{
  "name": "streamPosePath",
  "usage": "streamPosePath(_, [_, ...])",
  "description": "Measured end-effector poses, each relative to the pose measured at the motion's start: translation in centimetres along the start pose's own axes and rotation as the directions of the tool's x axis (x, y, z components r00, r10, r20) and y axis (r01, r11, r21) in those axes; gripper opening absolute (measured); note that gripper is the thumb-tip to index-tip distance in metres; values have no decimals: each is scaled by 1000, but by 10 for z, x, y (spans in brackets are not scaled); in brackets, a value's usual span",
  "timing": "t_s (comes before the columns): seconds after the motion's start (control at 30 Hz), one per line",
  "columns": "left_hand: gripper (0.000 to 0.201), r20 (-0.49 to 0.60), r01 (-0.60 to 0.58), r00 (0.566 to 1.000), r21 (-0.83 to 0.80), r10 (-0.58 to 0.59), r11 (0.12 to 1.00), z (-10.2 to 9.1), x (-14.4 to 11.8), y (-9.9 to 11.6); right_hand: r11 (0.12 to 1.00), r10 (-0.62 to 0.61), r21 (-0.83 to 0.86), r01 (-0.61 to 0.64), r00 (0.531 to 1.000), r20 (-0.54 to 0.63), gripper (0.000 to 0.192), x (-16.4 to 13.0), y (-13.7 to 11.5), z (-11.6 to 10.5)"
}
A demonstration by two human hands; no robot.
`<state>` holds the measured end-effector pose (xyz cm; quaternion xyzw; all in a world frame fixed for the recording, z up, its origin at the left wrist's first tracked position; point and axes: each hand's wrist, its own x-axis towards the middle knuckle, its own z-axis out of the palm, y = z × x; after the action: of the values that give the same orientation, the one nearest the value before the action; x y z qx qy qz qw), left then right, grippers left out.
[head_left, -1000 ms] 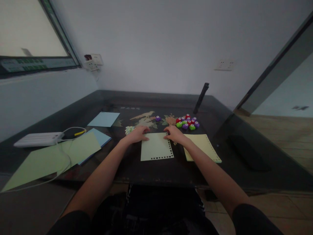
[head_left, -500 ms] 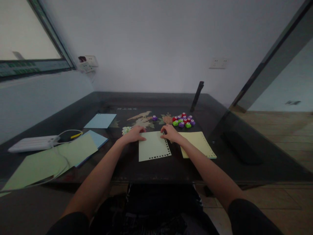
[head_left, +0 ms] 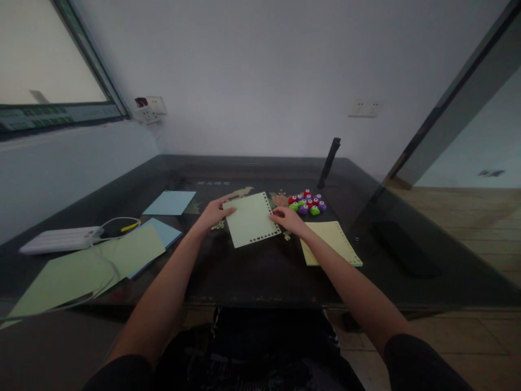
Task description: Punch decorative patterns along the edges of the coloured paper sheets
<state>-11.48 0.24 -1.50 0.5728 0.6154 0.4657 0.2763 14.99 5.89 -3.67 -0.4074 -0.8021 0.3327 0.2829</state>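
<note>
A pale green sheet of paper [head_left: 251, 220] is held up in front of me, tilted. Small dark shapes are punched along its right and lower edges. My left hand [head_left: 215, 213] is closed on its upper left corner, thumb on top. At the right edge, my right hand [head_left: 286, 218] pinches the sheet beside the punched row. Just beyond that hand sits a cluster of small red, green and purple craft punches [head_left: 308, 202]. Under my right forearm lies a stack of pale yellow paper [head_left: 331, 241], also with marks along its edges.
To the left are a light blue sheet [head_left: 171, 202], more green sheets [head_left: 134, 247] over blue ones, and a white power strip [head_left: 61, 240] with a cable. A black upright stick [head_left: 329, 163] stands at the back right. A dark flat object [head_left: 405, 248] lies at the right.
Both hands have lifted the green sheet and moved it away from me, turning it slightly counter-clockwise. It now covers the spot where a lone purple punch was. My right hand has shifted along the right edge.
</note>
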Motion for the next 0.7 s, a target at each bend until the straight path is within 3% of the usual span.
streamPosePath(0.1, [28, -121, -20, 993, -40, 15, 999, 6, -1, 2, 959, 44, 276, -57, 998, 54, 22, -2, -4, -4])
streamPosePath(0.23, [38, -129, -52, 992, -333, 9, 942, 17, -5, 6, 887, 108, 453, -91, 994, -13, 26, -2, -4, -8])
streamPosePath(0.37, [36, 64, 50, 998, -370, -28, 928, 26, -10, 10, 838, 146, 540, -79, 986, -81, 32, 0, 0, -12])
streamPosePath(0.53, [23, 368, 105, 929, -178, -33, 978, 32, -21, 18, 853, 129, 518, -63, 987, -93, 37, 2, 2, -20])
streamPosePath(0.63, [23, 423, 92, 906, -163, -15, 982, 33, -25, 22, 850, 116, 525, -40, 987, -113, 39, 4, 3, -26])
streamPosePath(0.7, [23, 369, 86, 929, -187, -11, 979, 32, -24, 23, 842, 132, 538, -43, 983, -128, 44, 9, 6, -29])
